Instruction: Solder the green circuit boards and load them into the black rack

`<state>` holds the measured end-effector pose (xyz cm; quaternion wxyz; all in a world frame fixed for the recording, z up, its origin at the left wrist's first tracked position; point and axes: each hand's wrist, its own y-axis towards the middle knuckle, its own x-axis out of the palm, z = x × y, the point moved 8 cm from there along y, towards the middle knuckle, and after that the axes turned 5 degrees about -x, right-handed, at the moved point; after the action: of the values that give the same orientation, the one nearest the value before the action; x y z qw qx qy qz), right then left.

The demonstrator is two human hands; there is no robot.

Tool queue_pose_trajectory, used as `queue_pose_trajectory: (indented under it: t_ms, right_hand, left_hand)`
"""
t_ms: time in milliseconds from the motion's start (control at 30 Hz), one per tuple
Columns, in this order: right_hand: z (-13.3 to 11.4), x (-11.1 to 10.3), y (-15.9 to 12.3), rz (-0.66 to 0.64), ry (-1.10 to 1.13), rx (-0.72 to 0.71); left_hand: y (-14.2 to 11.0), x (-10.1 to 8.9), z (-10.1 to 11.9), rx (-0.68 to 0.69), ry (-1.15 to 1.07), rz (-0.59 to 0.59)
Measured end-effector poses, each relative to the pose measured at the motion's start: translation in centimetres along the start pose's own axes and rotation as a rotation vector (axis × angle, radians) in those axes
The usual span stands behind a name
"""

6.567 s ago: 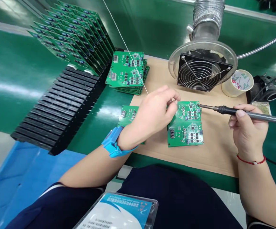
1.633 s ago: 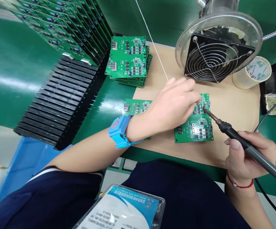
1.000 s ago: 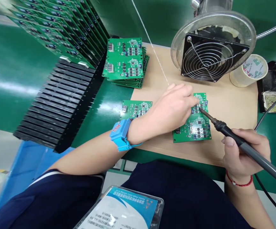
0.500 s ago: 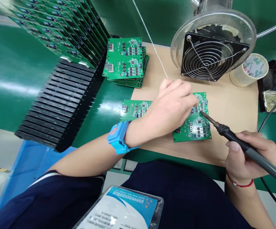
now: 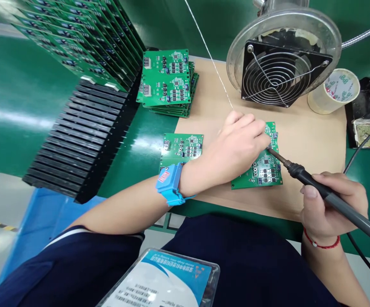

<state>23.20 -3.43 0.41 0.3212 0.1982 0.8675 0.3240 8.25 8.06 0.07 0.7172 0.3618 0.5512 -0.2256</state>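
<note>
Right fingers [image 5: 313,201] grip a soldering iron [image 5: 332,199].

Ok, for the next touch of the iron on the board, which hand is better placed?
Probably the right hand: it grips the soldering iron, tip at the circuit board. The left hand is over the board, white wire running to it.
</note>
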Motion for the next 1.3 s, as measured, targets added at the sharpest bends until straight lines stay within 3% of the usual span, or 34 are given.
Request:
queue_pose_trajectory:
  t_ms: [200,333,500,733,833,967,1067,1167,1300]
  right_hand:
    - [0.0,-0.4,-0.1,0.065,-0.020,-0.002]
    - [0.2,-0.4,0.0,0.059,0.000,-0.006]
    - [0.3,-0.6,-0.1,0.084,0.024,0.010]
    - [0.3,-0.8,-0.2,0.116,0.049,0.006]
    - [0.3,-0.7,-0.4,0.099,0.060,0.003]
    - [0.2,0.2,-0.8,0.031,0.088,0.066]
    - [-0.1,1.5,-1.0,-0.061,0.170,0.170]
    - [-0.8,2.8,-0.8,-0.137,0.257,0.257]
    - [-1.1,3.4,-0.9,-0.089,0.282,0.343]
  left_hand:
    - [-1.9,-1.4,0.2,-0.082,-0.096,-0.033]
    - [-4.5,-1.8,2.9,0.008,-0.214,-0.041]
    - [-6.1,-1.6,4.9,0.084,0.046,-0.052]
    - [-6.4,-0.6,3.4,0.093,0.162,-0.074]
    - [-6.2,-0.9,2.2,0.013,0.019,-0.035]
    - [-5.4,-2.5,1.2,-0.109,-0.477,0.058]
    - [-4.8,-3.3,1.5,-0.139,-0.703,0.122]
    - [-4.4,-3.1,2.5,-0.125,-0.792,0.114]
    - [-4.1,-3.1,3.5,-0.051,-0.714,0.138]
